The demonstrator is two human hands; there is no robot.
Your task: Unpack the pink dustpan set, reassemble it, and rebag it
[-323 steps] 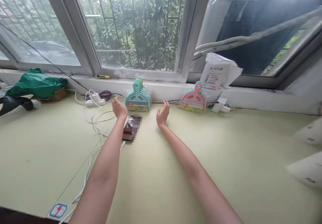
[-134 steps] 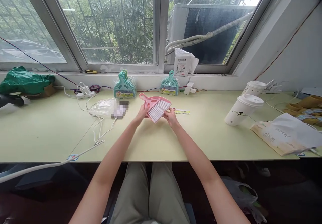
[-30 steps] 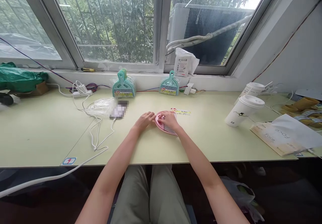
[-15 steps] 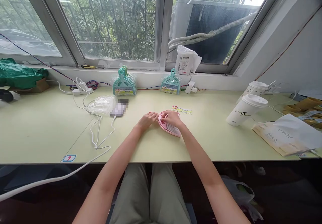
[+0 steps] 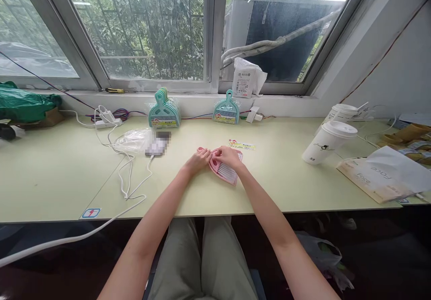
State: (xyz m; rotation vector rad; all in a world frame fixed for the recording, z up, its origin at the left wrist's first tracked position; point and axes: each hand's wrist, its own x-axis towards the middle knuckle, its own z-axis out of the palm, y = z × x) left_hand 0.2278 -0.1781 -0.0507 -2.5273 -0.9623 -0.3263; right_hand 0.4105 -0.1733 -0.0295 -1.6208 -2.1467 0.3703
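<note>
A small pink dustpan (image 5: 239, 154) lies on the table, with a pink hand brush (image 5: 227, 172) with pale bristles in it. At the dustpan's handle end, my left hand (image 5: 199, 161) has its fingers closed over the handle, whose tip shows just above the knuckles. My right hand (image 5: 229, 157) reaches over the brush from the right, its fingertips pinched on the brush's handle part and partly hiding it. Just behind the hands a printed label card (image 5: 242, 144) in yellow and white lies flat.
Teal dustpan sets (image 5: 164, 113) stand stacked by the sill, with a single teal set (image 5: 226, 110) to their right. White cables (image 5: 126, 174) and a clear plastic bag (image 5: 133, 140) lie left. On the right are white cups (image 5: 328, 143) and a paper bag (image 5: 373, 178).
The dustpan and brush have turned slightly, and the handle tip shows more beyond my left hand. Both hands stay on the set. The view has shifted a little.
</note>
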